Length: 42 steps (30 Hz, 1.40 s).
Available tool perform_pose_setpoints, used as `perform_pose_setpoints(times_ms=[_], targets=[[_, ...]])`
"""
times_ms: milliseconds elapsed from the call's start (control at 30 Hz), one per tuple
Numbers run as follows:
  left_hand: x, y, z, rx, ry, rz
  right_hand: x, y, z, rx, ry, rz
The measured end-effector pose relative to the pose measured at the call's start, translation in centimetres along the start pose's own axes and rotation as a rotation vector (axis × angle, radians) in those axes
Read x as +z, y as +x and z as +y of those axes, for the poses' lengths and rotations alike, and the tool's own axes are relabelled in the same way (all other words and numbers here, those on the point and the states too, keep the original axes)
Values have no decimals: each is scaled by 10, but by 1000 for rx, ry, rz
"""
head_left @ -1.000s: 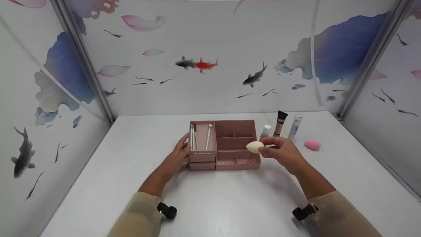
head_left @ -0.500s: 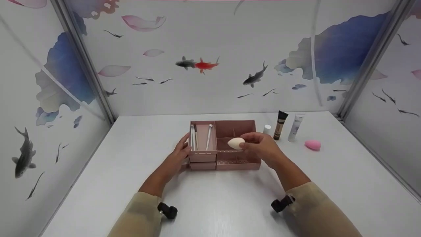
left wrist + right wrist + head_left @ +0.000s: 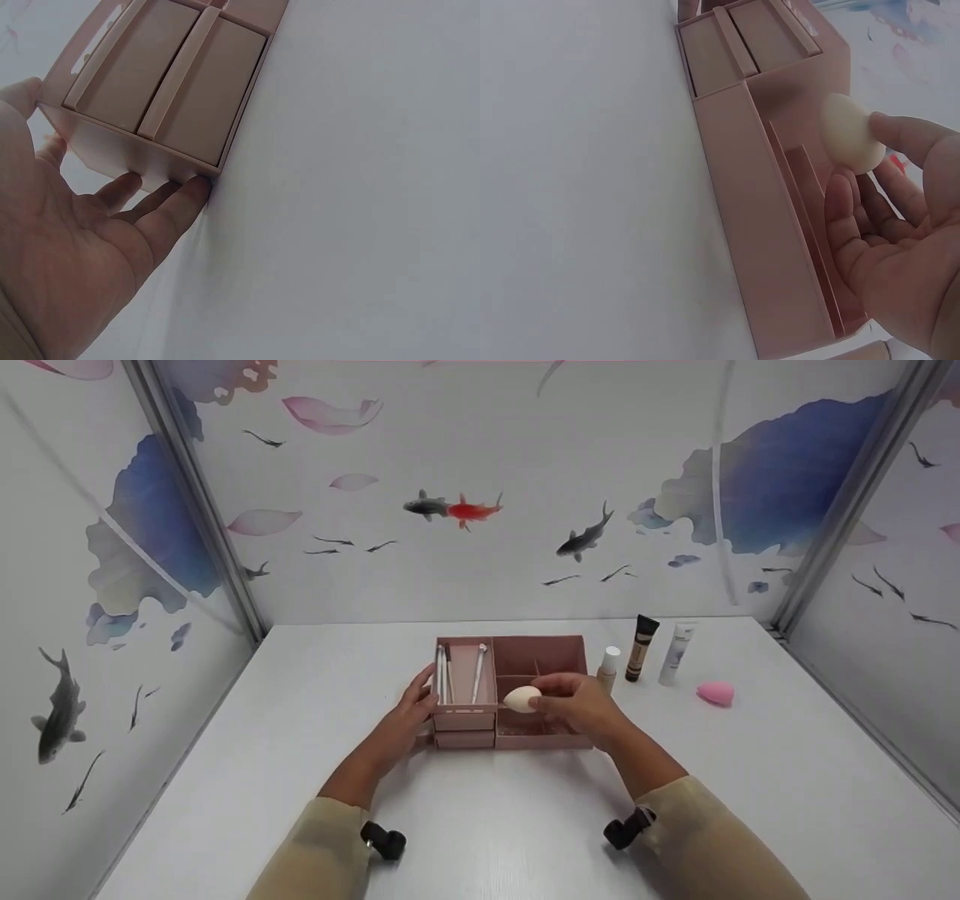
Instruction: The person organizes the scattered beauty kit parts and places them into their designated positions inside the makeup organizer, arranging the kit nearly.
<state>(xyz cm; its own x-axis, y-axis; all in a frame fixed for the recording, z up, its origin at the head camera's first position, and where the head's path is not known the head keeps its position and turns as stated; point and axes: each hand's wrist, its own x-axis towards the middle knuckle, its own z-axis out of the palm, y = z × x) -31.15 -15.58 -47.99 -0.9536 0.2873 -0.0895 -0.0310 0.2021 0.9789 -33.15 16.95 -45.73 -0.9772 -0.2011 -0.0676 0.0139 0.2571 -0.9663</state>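
On the white tabletop [image 3: 480, 817], a small white-capped bottle [image 3: 612, 655] stands just beside the pink plastic organizer [image 3: 544, 742], near a black-and-tan tube [image 3: 640, 651], a white tube [image 3: 676, 655] and a bright pink teardrop sponge [image 3: 716, 694]. Slim brushes [image 3: 478, 675] lie in its left tray. The right hand [image 3: 583, 705] pinches a smooth, cream egg-shaped sponge [image 3: 520, 699] over the compartments (partly hiding them). The left hand's [image 3: 403, 720] extended fingers touch the organizer's left side.

Soft, muted light, faint shadows.
In the head view, the white table [image 3: 495, 825] carries a pale sheen and a diffuse shadow beside the right forearm [image 3: 651, 769]; metal posts [image 3: 198, 495] lean outward. Both wrist views look greyer and slightly soft, shade gathering below the fingers [image 3: 178, 214] and inside the pink organizer [image 3: 742, 210].
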Motion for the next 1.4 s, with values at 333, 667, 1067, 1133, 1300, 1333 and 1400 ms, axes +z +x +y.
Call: perform_pose_setpoints(times_ms=[333, 667, 1067, 1133, 1300, 1333, 1400], targets=[[-1, -3, 3, 1, 0, -6, 3, 1, 13, -13, -67, 7], [-2, -2, 1, -3, 6, -2, 10, 0, 16, -14, -189, 25], [-2, -1, 0, 0, 15, -12, 13, -1, 19, -47, -273, 7], [-3, -2, 0, 7, 32, -10, 13, -2, 19, -54, -287, 8], [-4, -2, -2, 16, 38, -10, 13, -2, 20, -94, -308, 5], [-4, -2, -2, 14, 34, -10, 13, -2, 19, -98, -314, 5], [-4, -1, -3, 12, 26, -12, 13, -3, 19, -101, -336, 5]])
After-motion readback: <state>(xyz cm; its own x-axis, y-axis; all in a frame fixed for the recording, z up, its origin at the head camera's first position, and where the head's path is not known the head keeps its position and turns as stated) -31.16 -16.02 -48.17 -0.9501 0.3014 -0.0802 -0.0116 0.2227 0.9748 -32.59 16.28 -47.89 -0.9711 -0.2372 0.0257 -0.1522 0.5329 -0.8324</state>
